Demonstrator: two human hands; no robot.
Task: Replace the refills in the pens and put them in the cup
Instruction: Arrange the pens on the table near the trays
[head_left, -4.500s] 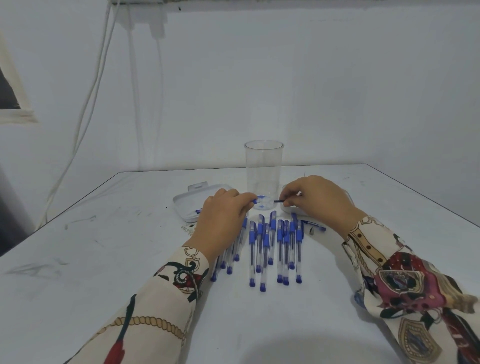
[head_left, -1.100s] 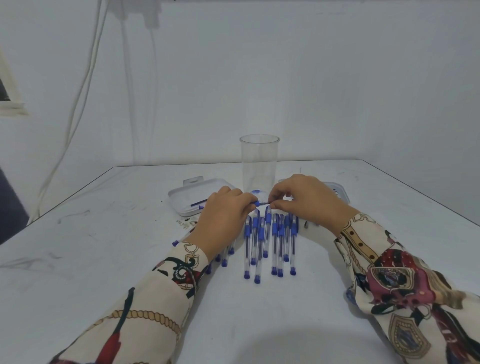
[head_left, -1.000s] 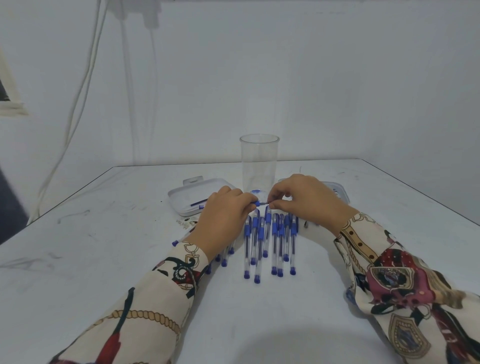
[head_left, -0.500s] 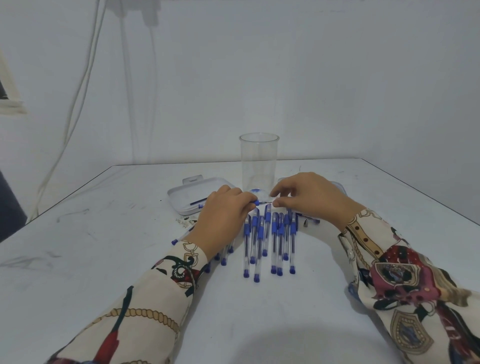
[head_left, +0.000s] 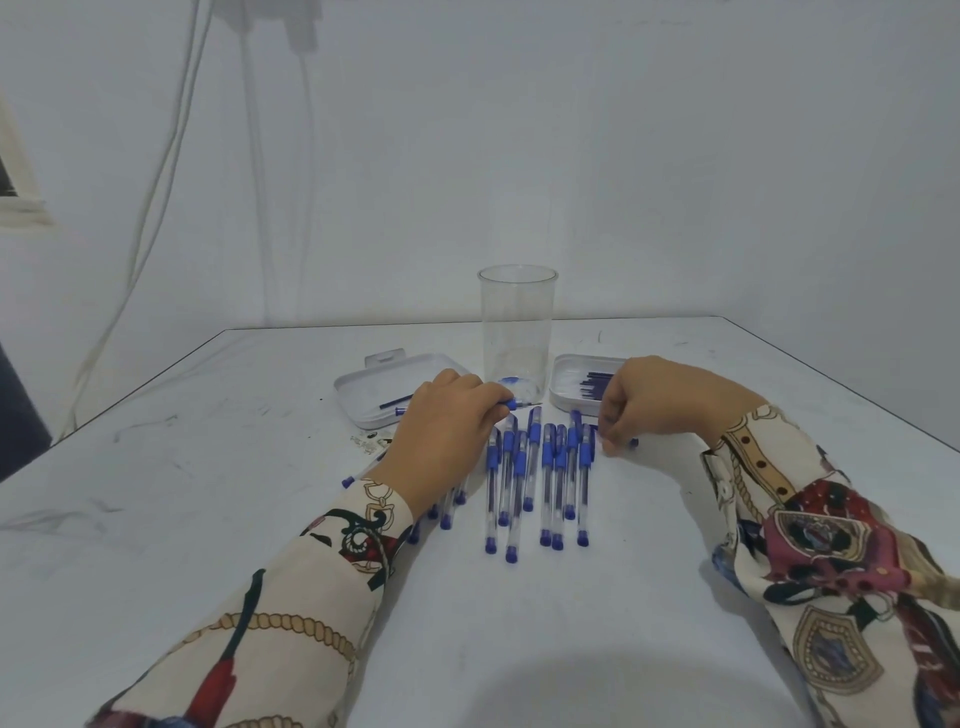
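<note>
- The left hand (head_left: 451, 415) grips an uncapped pen (head_left: 514, 404) whose metal tip points right, its long axis running roughly left to right across the table (head_left: 208, 519); most of its barrel is hidden under the fingers.
- The right hand (head_left: 660, 402) is lowered to the table just right of the row, fingertips (head_left: 610, 446) curled onto a small blue piece (head_left: 631, 442); whether it is actually pinched I cannot tell, nor what the piece is.
- That piece lies off the pen's tip end, to the right and nearer the person, so I judge the right hand must bring it leftward to meet the tip.
- The clear cup (head_left: 517, 327) stands upright just behind the pen tip, between both hands, seemingly without pens; the left hand is slightly nearer.
- The capped pens (head_left: 540, 478) lie side by side between the wrists, long axes running toward the person, so room directly below the hands is crowded.
- The refill tray (head_left: 569, 376) with dark blue refills (head_left: 595, 384) sits touching or just behind the right hand; the open lid-like tray (head_left: 374, 389) sits behind the left.
- Table edges are well apart from everything; free room lies to both sides.
</note>
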